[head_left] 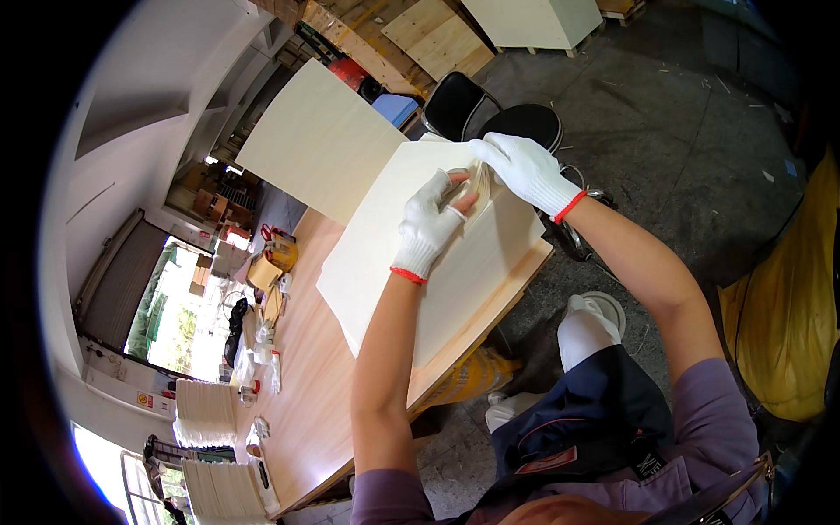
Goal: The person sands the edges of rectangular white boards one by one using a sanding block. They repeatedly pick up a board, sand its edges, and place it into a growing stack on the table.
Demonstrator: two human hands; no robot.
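A stack of large cream sheets [376, 236] lies at the table's right end, and its far right corner is bent up so that several sheet edges fan apart. My right hand [523, 171], in a white knit glove with a red cuff, grips that raised corner. Facing it, my left hand [431, 219] wears a similar glove with bare fingertips. Its thumb and a finger are apart and touch the fanned edges. Whether the sheets are paper, card or thin wood I cannot tell.
The wooden table [306, 385] carries a yellow container [280, 251] and white stacks [206, 411] on its left. Beyond my hands stand a large cream panel [324, 140], a black chair [451, 105] and a round black stool [529, 127]. Yellow sheeting [783, 315] hangs at right.
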